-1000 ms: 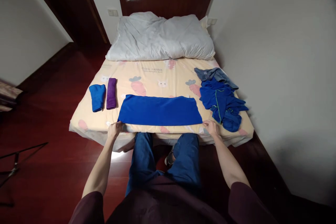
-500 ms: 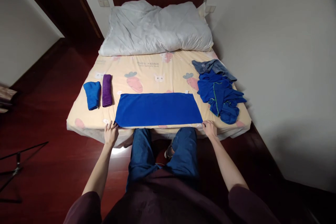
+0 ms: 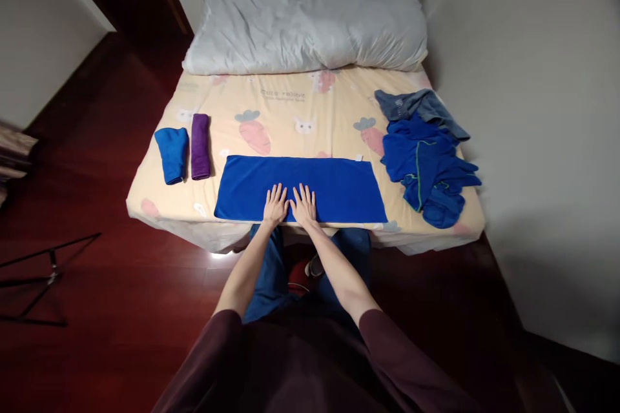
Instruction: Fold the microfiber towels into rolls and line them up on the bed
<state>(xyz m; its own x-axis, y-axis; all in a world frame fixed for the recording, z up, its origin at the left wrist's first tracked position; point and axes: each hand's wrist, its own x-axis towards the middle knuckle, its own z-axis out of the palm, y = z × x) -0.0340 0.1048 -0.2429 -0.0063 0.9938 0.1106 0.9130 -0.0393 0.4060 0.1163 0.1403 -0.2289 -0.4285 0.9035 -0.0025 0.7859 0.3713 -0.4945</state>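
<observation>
A blue towel [image 3: 339, 187] lies spread flat as a wide strip along the near edge of the bed, a small white tag at its far side. My left hand [image 3: 276, 204] rests palm down on the middle of the towel, fingers stretched out. Close beside it, my right hand [image 3: 303, 205] also lies flat on the cloth with its fingers spread. To the left on the sheet are a rolled purple towel [image 3: 200, 147] and a folded blue cloth [image 3: 172, 155]. A crumpled heap of blue cloths [image 3: 429, 161] with green edging lies to the right.
A grey-blue cloth [image 3: 419, 106] tops the heap's far side. The bed's patterned sheet [image 3: 281, 116] has carrots and rabbits. A bulky grey-white quilt [image 3: 310, 13] fills the far end. Black stand legs [image 3: 51, 277] are on the floor at left; a wall [image 3: 523, 110] borders the right.
Both hands have let go of the towel's near corners and moved inward to lie flat at its middle. The view has tilted down slightly.
</observation>
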